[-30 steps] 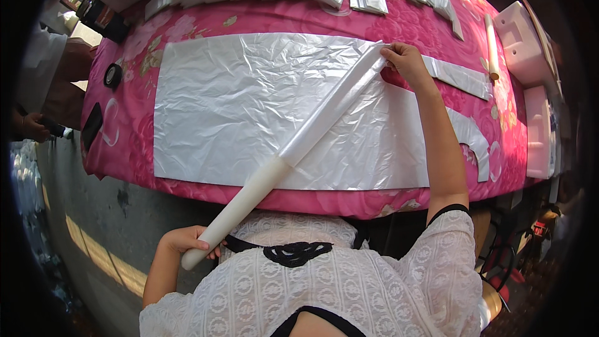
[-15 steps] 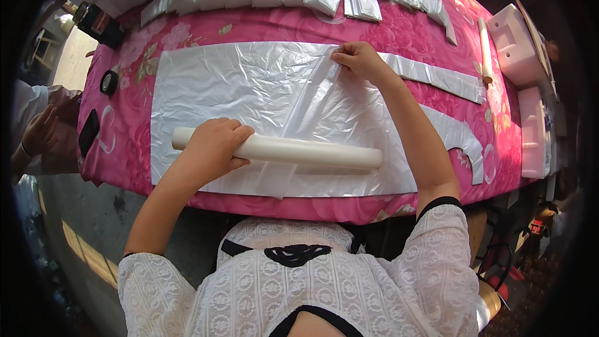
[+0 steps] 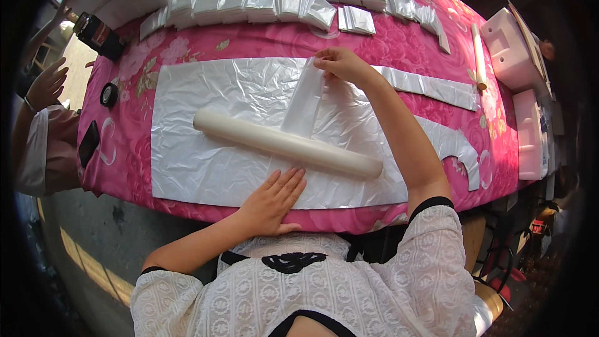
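Note:
A thin, whitish plastic sheet (image 3: 206, 175) lies crinkled across the near part of the table. On it a narrow folded plastic strip (image 3: 302, 103) runs from near the far edge toward me and passes under a smooth white tube (image 3: 284, 141), which lies slantwise. My right hand (image 3: 340, 65) pinches the strip's far end between thumb and fingers. With fingers stretched out, my left hand (image 3: 274, 196) rests flat at the sheet's near edge, just on my side of the tube and holding nothing.
Many folded plastic packets (image 3: 234, 1) stand in rows at the back. Plastic pieces (image 3: 433, 90) lie at right, near a slim rod (image 3: 479, 56) and white foam boxes (image 3: 508, 34). A dark bottle (image 3: 98, 35), tape roll (image 3: 109, 95) and phone (image 3: 89, 142) line the left; another person's hand (image 3: 47, 85) is beyond.
My left hand has let go of the tube and moved right and nearer, flattening on the sheet. The tube now lies more slanted. My right hand has shifted slightly left with the strip's end.

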Demonstrator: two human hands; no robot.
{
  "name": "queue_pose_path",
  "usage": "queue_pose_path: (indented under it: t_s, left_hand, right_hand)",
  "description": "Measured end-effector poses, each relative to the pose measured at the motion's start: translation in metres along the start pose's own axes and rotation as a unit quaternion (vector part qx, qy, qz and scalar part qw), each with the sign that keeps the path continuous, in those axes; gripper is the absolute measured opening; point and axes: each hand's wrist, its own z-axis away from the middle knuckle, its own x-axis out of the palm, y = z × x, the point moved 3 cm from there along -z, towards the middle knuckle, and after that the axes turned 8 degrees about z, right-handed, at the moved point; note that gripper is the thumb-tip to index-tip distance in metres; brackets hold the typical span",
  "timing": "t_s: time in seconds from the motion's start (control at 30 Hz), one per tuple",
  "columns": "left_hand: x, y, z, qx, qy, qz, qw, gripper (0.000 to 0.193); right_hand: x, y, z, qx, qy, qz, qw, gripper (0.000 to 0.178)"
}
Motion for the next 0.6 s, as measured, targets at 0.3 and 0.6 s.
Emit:
queue_pose_path:
  t_s: [0.3,0.6]
  left_hand:
    - [0.005,0.008,-0.002,-0.01,0.032,-0.031,0.999,0.09]
    - [0.003,0.011,0.0,-0.017,0.021,-0.011,1.0,0.088]
  right_hand:
    - [0.083,-0.034,0.167,-0.209,0.051,0.293,0.932,0.054]
    - [-0.002,0.037,0.166,-0.092,0.255,0.347,0.898,0.05]
